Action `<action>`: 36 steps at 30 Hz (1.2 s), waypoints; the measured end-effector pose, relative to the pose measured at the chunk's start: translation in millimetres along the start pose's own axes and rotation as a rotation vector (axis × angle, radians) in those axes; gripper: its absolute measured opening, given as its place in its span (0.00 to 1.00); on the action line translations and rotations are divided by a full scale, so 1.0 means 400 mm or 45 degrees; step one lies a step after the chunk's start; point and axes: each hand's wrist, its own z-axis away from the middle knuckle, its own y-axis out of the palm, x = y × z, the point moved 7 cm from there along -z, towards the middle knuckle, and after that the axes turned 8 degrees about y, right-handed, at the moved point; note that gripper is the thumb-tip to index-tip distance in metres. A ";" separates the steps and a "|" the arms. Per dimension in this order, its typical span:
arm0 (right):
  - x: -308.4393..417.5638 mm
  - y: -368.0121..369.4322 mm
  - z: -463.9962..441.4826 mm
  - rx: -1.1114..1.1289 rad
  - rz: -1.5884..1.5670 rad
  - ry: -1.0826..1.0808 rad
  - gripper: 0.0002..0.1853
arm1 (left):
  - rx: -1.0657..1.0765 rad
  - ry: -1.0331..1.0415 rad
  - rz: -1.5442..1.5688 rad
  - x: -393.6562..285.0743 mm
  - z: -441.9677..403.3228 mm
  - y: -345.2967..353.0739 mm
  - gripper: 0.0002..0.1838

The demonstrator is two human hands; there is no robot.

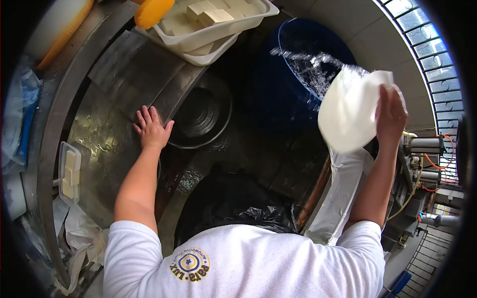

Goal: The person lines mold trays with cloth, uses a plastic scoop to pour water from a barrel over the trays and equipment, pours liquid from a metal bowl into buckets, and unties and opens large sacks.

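Note:
My right hand [391,111] grips the edge of a white plastic basin [347,110], tilted on its side and blurred by motion. Water [318,62] streams from the basin's far side over a large blue drum [268,94], and more splashes inside the drum's mouth. With fingers spread and nothing held, my left hand [151,130] rests at the edge of the wet metal table [102,149]. Beside that hand, lower down, sits a wide dark round pan [203,116].
Stacked white tubs [223,27] with pale tofu-like blocks stand at the table's far end, near an orange object [154,12]. A small clear container [63,159] holds similar blocks at left. Pneumatic cylinders [425,145] with hoses line the right. Black plastic [233,203] covers my front.

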 end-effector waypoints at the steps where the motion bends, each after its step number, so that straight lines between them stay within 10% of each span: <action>1: 0.017 0.017 0.022 0.022 0.250 -0.188 0.16 | 0.003 0.000 0.000 -0.002 0.002 -0.003 0.52; 5: -0.045 0.297 0.124 0.998 0.261 0.430 0.24 | -0.007 0.006 -0.003 0.001 0.000 -0.004 0.51; 10: 0.038 0.590 0.109 1.284 0.528 0.269 0.26 | -0.033 0.020 -0.001 0.006 0.005 -0.006 0.52; 18: 0.097 0.529 -0.119 1.138 0.506 0.152 0.25 | -0.047 0.043 0.042 0.005 0.008 -0.014 0.52; 24: 0.175 0.309 -0.242 0.218 0.442 -0.161 0.27 | 0.093 0.013 0.084 0.002 0.011 -0.022 0.54; 28: 0.066 0.373 -0.250 0.114 0.635 -0.385 0.26 | 0.237 0.002 0.140 0.004 0.020 -0.046 0.54; 36: -0.446 0.741 -0.204 1.007 0.429 0.022 0.29 | -0.316 -0.203 0.485 -0.007 0.417 -0.044 0.46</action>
